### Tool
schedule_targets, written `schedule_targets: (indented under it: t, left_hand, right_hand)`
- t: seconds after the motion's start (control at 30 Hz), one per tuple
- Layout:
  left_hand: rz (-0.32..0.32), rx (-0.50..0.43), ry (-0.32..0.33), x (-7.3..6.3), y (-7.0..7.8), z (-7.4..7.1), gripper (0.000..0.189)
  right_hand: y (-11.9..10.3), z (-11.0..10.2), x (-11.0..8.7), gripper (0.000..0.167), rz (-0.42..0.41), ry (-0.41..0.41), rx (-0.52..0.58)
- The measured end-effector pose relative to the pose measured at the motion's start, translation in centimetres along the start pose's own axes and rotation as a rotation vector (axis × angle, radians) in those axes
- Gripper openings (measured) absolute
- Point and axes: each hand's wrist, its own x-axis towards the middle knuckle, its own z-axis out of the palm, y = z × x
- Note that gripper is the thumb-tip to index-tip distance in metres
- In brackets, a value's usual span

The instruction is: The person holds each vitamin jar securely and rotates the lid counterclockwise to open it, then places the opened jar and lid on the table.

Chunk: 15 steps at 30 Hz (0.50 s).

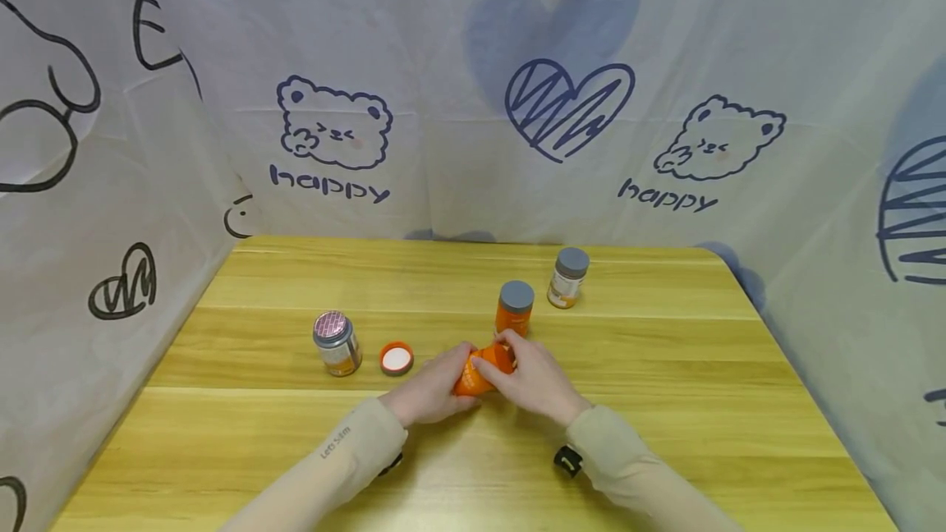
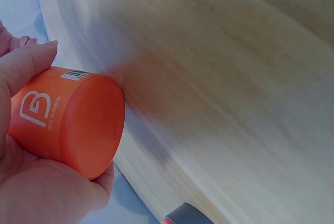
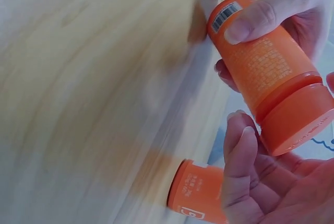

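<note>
My left hand (image 1: 436, 391) grips the body of an orange bottle (image 3: 255, 59), tilted above the table; its flat base (image 2: 96, 127) faces the left wrist camera. At the bottle's other end is an orange cap (image 3: 297, 119). The right hand (image 1: 539, 376) holds this cap between thumb and fingers, its curled fingers (image 3: 242, 151) along the rim. A narrow groove shows between cap and body. Just behind the hands stands an orange jar with a grey lid (image 1: 515, 310). A loose lid (image 1: 397, 359), white inside with an orange rim, lies left of my left hand.
At the left stands a lidless jar (image 1: 338, 347) with a pinkish patterned top seal. A pale jar with a grey lid (image 1: 567, 279) is farther back on the right. The wooden table (image 1: 665, 401) meets a cloth backdrop (image 1: 443, 146) with drawings.
</note>
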Motion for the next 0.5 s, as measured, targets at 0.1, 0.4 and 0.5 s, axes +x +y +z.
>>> schedule_targets:
  t: [0.1,0.4,0.5]
  left_hand:
    - [0.001,0.001,0.002,0.02,-0.08,0.06,0.052]
    - [0.005,-0.013,0.005,0.07,-0.15,-0.03,0.051]
    - [0.012,-0.015,0.007,0.09,-0.21,-0.07,0.05]
  right_hand:
    - [0.05,0.07,0.03,0.046,0.01,-0.006,-0.011]
    - [0.45,0.34,0.22,0.054,0.016,-0.045,0.014]
    - [0.62,0.27,0.3,0.054,-0.003,-0.071,0.037]
